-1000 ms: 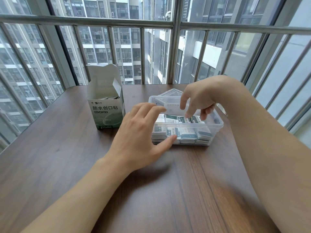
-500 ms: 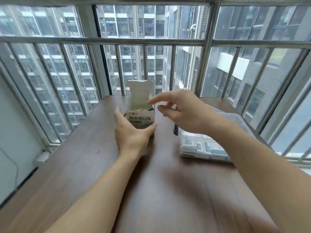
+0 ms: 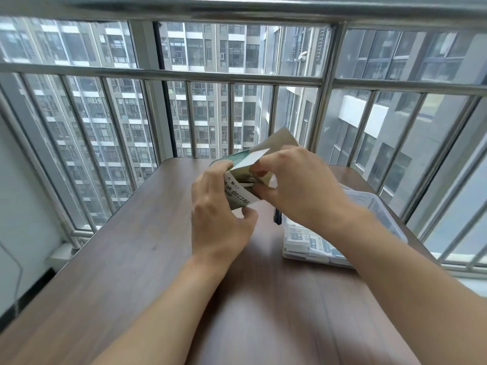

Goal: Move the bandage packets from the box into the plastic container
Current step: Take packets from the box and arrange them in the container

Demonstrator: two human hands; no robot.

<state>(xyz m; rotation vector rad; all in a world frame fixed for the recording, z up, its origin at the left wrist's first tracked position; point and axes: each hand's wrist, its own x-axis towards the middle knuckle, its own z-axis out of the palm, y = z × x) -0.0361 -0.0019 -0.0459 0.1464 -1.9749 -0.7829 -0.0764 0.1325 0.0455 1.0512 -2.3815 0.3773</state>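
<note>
My left hand (image 3: 218,222) grips the white and green bandage box (image 3: 238,197), lifted off the table and tipped with its open mouth toward the right. My right hand (image 3: 297,191) is at that mouth, its fingertips and thumb curled around the white edges of bandage packets (image 3: 243,181) that show inside. The box flap sticks up behind my fingers. The clear plastic container (image 3: 374,206) stands on the table at the right, partly hidden by my right forearm, and several packets (image 3: 313,241) lie flat in it.
The brown wooden table (image 3: 131,259) reaches back to a metal window railing (image 3: 163,72). A small dark object (image 3: 277,217) stands at the container's left end. The table's right edge runs close behind the container.
My left hand closed on the box, lifted it and tipped it to the right. My right hand moved from above the container to the box mouth. The view shifted left.
</note>
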